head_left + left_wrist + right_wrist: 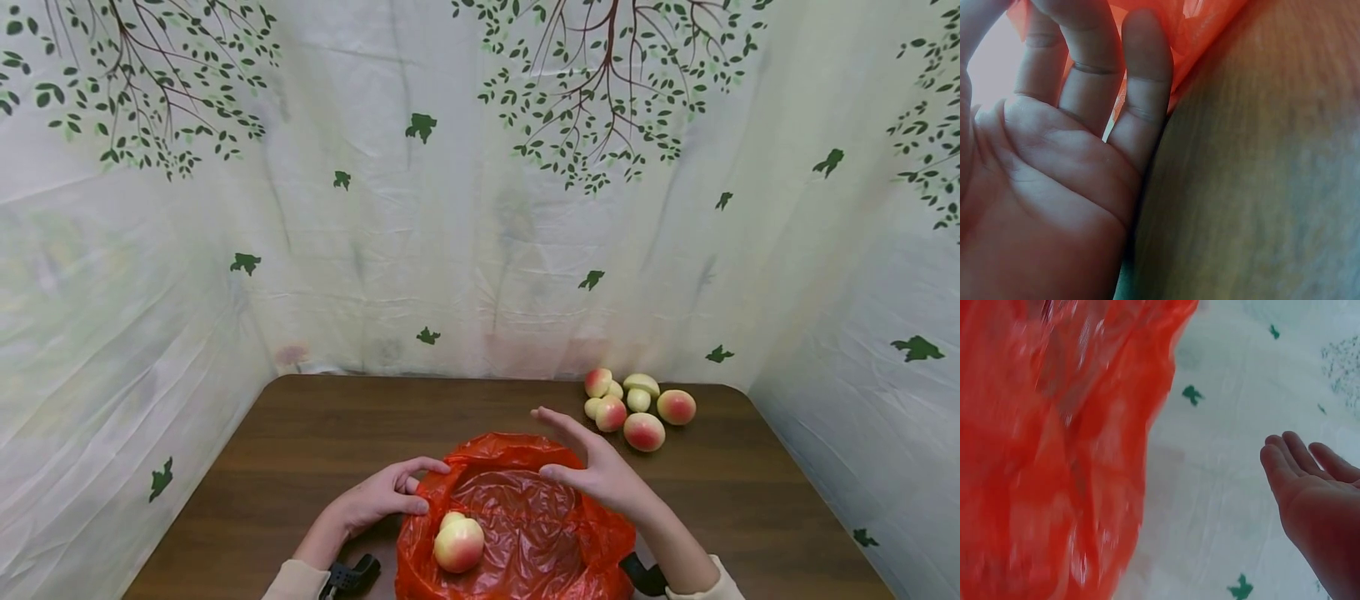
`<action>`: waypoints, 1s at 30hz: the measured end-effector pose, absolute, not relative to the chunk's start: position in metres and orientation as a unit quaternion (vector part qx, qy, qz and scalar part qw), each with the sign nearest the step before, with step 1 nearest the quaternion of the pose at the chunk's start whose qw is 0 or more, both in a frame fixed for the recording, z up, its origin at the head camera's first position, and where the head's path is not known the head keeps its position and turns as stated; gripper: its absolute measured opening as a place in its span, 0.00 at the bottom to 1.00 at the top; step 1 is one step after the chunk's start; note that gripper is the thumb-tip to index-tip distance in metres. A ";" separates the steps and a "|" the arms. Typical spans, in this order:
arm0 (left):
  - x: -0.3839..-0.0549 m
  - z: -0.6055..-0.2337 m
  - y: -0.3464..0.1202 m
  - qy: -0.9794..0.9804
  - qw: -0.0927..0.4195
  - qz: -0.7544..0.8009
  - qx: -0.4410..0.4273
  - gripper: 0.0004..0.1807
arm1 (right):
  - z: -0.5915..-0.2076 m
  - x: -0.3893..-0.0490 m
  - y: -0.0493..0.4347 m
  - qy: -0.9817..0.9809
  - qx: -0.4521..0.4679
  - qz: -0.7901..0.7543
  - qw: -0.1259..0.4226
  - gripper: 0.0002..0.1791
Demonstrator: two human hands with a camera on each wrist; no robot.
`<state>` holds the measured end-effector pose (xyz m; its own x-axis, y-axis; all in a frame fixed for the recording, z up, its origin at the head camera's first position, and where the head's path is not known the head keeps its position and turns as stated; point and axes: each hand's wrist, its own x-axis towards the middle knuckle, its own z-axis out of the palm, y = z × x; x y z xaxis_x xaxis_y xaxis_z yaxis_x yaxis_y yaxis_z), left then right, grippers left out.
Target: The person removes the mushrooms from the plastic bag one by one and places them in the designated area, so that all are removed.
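Observation:
An orange-red plastic bag (517,517) lies with its mouth spread wide on the brown table. Inside it, toward the left, rests a mushroom (459,546) with a rounded cream and pink cap, its pale stem partly hidden behind. My left hand (386,497) grips the bag's left rim between thumb and fingers; in the left wrist view its fingers (1088,75) bend against the red plastic. Over the bag's right side my right hand (600,471) hovers, holding nothing, fingers extended and thumb apart. The right wrist view shows that hand (1316,500) beside the bag's crumpled side.
Several more mushrooms (644,432) with pink and cream caps sit in a cluster at the table's back right, beyond my right hand. The wooden table (337,425) ends at a white curtain (375,275) printed with leaves and branches, which also hangs along both sides.

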<state>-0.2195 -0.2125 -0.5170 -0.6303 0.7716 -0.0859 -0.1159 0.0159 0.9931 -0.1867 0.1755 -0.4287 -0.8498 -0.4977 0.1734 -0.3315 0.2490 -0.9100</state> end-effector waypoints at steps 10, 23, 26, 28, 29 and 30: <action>-0.221 -0.516 -0.212 0.624 0.342 0.653 0.260 0.32 | -0.433 -0.178 0.147 0.762 -0.271 -0.572 0.137 0.40; -0.223 -0.522 -0.212 0.615 0.344 0.657 0.268 0.29 | -0.449 -0.167 0.116 0.779 -0.288 -0.529 0.175 0.38; -0.223 -0.523 -0.212 0.615 0.343 0.657 0.267 0.30 | -0.456 -0.165 0.111 0.786 -0.283 -0.520 0.177 0.38; -0.223 -0.523 -0.213 0.618 0.342 0.656 0.266 0.29 | -0.460 -0.165 0.107 0.786 -0.281 -0.520 0.182 0.38; -0.223 -0.523 -0.213 0.621 0.342 0.654 0.265 0.29 | -0.462 -0.165 0.105 0.785 -0.281 -0.519 0.187 0.38; -0.224 -0.523 -0.213 0.623 0.340 0.653 0.264 0.29 | -0.464 -0.165 0.104 0.785 -0.282 -0.518 0.192 0.38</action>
